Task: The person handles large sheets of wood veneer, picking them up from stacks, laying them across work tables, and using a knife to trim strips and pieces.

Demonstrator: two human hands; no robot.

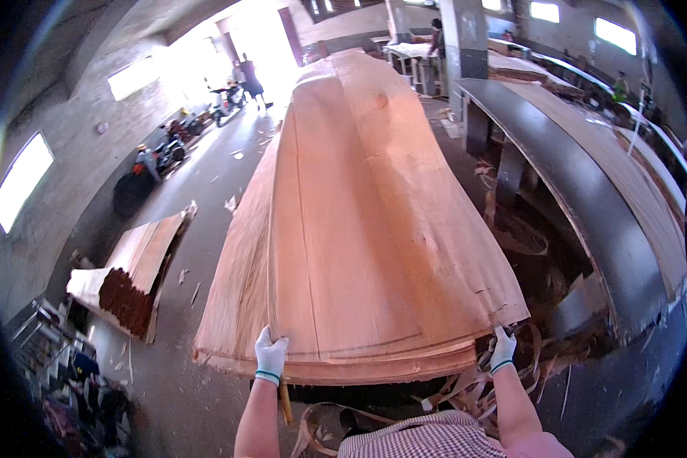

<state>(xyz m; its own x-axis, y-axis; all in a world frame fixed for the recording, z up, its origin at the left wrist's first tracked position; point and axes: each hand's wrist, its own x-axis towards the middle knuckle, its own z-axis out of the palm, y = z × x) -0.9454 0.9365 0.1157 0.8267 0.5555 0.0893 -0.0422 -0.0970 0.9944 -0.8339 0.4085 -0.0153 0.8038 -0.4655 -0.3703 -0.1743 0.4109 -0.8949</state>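
The fingers of the left gloved hand (270,356) close around the near left edge of a wood veneer sheet (359,229); those of the right gloved hand (502,348) pinch its near right corner. The sheet lies on a veneer stack (404,370), apparently spread along most of it, with a left strip uncovered. Right, beyond, stands a dark-topped counter (580,175). No writing is legible.
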